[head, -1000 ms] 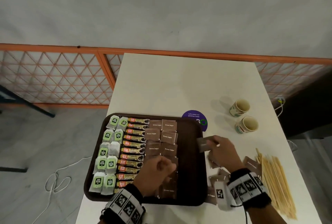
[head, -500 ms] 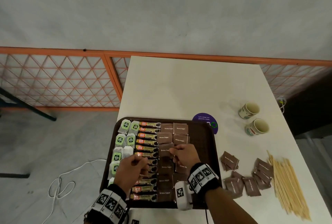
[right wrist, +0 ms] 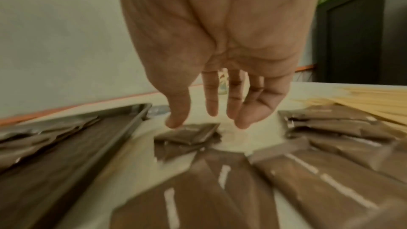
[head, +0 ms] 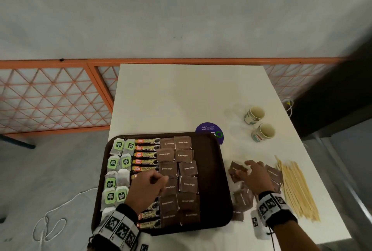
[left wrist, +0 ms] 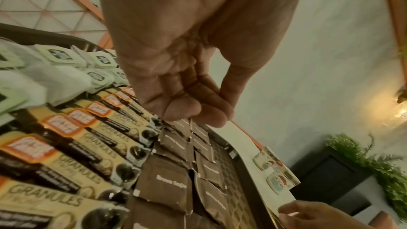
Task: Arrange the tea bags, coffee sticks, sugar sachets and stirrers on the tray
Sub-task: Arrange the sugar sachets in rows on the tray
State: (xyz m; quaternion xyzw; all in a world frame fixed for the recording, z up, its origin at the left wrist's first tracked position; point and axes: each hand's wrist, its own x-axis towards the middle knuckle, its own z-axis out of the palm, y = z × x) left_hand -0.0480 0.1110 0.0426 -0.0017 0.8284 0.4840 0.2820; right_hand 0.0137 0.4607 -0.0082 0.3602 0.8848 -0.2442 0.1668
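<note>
The dark brown tray (head: 211,170) holds green-tagged tea bags (head: 118,162) at its left, coffee sticks (head: 146,154) beside them, then two columns of brown sugar sachets (head: 183,156). My left hand (head: 159,180) hovers over the seam between sticks and sachets, fingers curled (left wrist: 182,111), with nothing seen in them. On the table right of the tray lie loose sugar sachets (head: 241,198). My right hand (head: 247,168) is spread over them, its thumb tip (right wrist: 174,123) touching one sachet (right wrist: 191,134). Wooden stirrers (head: 296,188) lie in a bundle at the far right.
Two paper cups (head: 254,114) (head: 262,134) stand behind the loose sachets. A purple round sticker (head: 209,130) shows at the tray's far right corner. The tray's right strip is bare. The white table (head: 181,94) ends close to the stirrers on the right.
My right hand left the sugar columns on the tray and moved right to the loose sachets on the table, now spread and holding nothing. My left hand stayed curled over the tray.
</note>
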